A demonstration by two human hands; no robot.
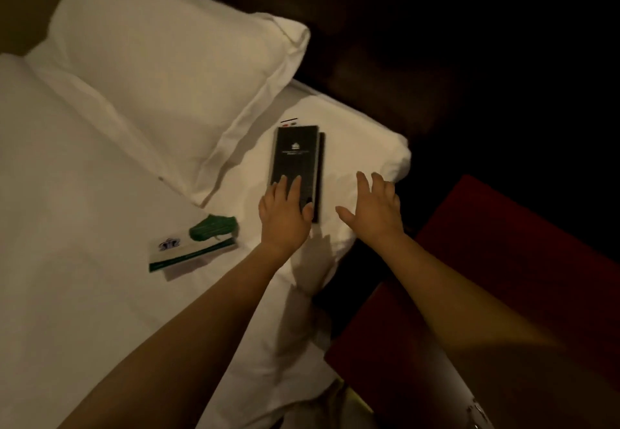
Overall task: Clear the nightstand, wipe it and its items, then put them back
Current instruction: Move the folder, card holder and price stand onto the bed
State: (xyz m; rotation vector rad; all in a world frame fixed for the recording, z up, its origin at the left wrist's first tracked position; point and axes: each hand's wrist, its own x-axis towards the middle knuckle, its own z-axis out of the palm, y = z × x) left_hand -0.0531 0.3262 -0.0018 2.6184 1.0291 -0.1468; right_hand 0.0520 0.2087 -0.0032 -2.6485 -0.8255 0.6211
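Observation:
A black rectangular folder (295, 156) with a small white logo lies on the white bed near its right edge, with another dark flat item partly under it. My left hand (285, 213) rests flat on the folder's near end, fingers spread. To the right of the folder my right hand (374, 208) hovers open over the bedsheet, holding nothing. A white card with a green band (189, 250) and a green cloth (213, 227) lie on the bed to the left. The reddish-brown nightstand (486, 281) stands at the lower right, its visible top bare.
A white pillow (174, 83) lies at the head of the bed (67, 227). A dark headboard and a dark gap run between the bed and the nightstand. The room is dim and the far right is in shadow.

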